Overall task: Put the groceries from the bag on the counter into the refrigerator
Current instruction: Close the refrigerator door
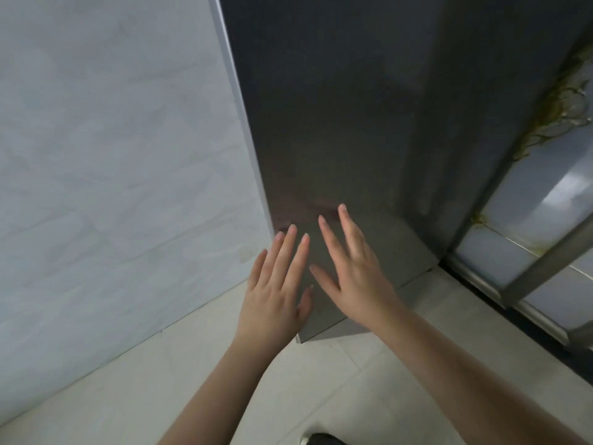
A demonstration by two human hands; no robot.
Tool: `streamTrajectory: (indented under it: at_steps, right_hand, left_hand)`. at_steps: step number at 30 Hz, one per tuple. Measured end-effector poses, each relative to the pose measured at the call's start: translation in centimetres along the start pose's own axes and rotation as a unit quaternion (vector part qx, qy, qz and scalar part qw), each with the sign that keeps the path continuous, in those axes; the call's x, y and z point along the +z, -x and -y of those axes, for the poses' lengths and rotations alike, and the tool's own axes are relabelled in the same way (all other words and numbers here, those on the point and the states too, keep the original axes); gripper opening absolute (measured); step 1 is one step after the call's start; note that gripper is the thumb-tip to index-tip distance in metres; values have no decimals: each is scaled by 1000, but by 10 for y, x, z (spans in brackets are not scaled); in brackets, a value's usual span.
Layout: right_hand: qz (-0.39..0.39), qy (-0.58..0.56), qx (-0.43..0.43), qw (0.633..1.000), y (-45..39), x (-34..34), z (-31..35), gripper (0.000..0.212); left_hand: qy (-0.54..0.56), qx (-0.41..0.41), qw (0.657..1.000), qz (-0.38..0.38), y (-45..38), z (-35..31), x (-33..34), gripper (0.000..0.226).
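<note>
Refrigerator, tall dark grey metal-fronted cabinet (337, 123): stood directly ahead of both hands, door closed, long axis upright, set in the corner between a pale marbled wall (112, 155) and a grey-framed glass panel (529, 236). Left hand (276, 300): fingers straight and spread, tips at the cabinet's left edge, holding nothing. Right hand (356, 271): fingers straight, slightly fanned, lying flat toward the door face, reaching higher and seemingly the nearer; actual contact could not be told. Bag, groceries, counter: none in view. Floor, light tile (288, 396), underfoot
</note>
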State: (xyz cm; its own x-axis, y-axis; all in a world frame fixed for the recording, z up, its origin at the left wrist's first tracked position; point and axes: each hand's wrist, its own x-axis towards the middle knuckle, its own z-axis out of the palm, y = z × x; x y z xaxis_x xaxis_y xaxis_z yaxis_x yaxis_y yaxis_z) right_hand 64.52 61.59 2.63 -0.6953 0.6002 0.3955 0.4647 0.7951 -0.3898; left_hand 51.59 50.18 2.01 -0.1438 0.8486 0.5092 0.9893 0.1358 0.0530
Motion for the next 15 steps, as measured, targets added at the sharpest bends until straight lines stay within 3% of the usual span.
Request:
streamTrajectory:
  at_steps: [7, 15]
  right_hand:
    - [-1, 94, -23, 995, -36, 18, -14, 70]
    - [-7, 122, -13, 992, -78, 24, -24, 73]
  left_hand:
    - [-20, 6, 1000, 16, -28, 42, 14, 83]
    - [-23, 26, 999, 16, -68, 84, 31, 76]
